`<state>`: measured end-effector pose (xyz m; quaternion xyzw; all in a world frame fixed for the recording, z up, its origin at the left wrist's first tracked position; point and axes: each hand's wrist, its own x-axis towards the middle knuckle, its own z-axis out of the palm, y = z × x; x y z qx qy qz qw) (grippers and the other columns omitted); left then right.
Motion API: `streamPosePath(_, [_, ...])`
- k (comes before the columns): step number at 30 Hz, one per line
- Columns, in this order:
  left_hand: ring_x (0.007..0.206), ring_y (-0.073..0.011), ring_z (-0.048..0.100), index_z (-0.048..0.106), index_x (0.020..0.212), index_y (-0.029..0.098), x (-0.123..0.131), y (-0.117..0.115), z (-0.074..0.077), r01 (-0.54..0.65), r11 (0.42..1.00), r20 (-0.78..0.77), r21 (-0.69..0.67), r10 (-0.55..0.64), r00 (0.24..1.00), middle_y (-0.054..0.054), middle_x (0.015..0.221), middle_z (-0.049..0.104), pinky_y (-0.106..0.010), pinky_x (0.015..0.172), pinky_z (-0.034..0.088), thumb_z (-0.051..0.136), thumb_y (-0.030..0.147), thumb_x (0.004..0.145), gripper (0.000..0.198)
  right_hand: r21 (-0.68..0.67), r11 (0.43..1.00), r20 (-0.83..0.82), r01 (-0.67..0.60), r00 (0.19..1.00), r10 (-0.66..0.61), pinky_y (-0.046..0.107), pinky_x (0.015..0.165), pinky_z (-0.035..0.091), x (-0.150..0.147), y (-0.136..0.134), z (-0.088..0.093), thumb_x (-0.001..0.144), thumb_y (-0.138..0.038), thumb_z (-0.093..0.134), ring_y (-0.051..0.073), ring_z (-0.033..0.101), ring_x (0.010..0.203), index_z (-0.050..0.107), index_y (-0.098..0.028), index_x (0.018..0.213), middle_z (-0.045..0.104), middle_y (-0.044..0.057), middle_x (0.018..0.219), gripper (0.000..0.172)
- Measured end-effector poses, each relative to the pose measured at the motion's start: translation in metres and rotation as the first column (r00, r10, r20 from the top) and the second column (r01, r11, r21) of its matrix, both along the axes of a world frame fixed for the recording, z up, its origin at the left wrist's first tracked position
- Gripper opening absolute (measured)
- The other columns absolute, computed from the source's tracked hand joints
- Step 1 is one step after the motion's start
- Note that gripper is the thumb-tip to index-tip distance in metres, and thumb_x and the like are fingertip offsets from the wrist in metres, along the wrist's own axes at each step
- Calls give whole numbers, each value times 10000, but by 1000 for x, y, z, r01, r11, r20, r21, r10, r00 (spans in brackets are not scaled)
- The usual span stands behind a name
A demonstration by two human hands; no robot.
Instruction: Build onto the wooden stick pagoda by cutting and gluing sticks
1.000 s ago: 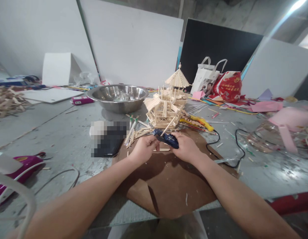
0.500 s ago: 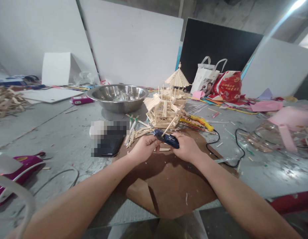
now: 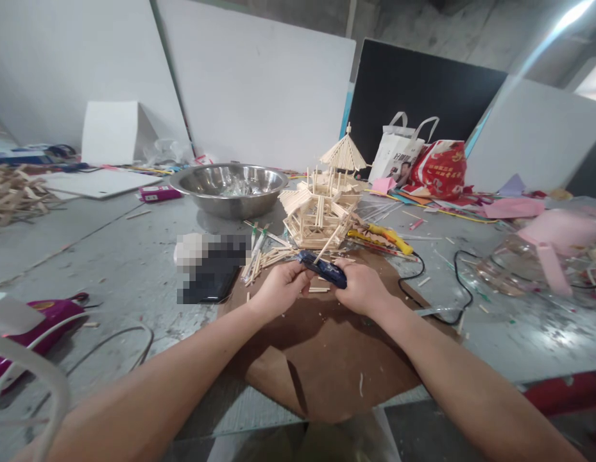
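Observation:
My right hand is closed around the right end of a dark blue hand tool, whose exact kind I cannot make out. A thin wooden stick slants across the tool, its upper end pointing at the stick model behind. My left hand is closed at the tool's left end, fingertips pinched where the stick's line runs down; the grip itself is partly hidden. Just beyond stands a pavilion-like model of wooden sticks. Loose sticks lie left of it, above a brown sheet under my hands.
A steel bowl stands behind on the left, a dark phone nearer. A yellow-handled tool with a black cord lies right. Farther right is a clear container with a pink lid. A purple device with cables sits left.
Hardly anything differs. Both hands and the blue tool keep almost the same place, with only a slight shift of the left fingers and the camera.

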<state>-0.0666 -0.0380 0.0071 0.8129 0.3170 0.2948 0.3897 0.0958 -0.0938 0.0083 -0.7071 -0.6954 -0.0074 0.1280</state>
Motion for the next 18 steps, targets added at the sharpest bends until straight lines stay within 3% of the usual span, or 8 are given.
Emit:
streamPosePath(5, [457,-66,396,463,616,149,1,3,-6,-17,1000,98,-11,18,995,53,472,440,-182,463,317,432,342,734,229,-10,1000,-23,12,1000,-13,263,655,363,-1,0,-1,668,-325,461,202,565,793,525,-213,918,623,55,861,281])
streamPosePath(11, [442,-53,361,452,513,142,0,4,-6,-31,996,40,87,28,999,48,447,424,-175,456,288,401,321,758,308,21,1000,-53,-11,999,12,266,695,368,1,2,-3,670,-316,468,202,563,823,506,-217,984,622,53,886,332])
streamPosePath(18, [432,-52,346,444,502,142,-1,5,-4,-11,999,60,50,8,998,47,440,401,-177,438,274,402,355,755,333,40,997,-120,-70,990,74,271,764,367,3,3,-3,660,-292,482,197,533,909,483,-204,1024,598,58,971,375])
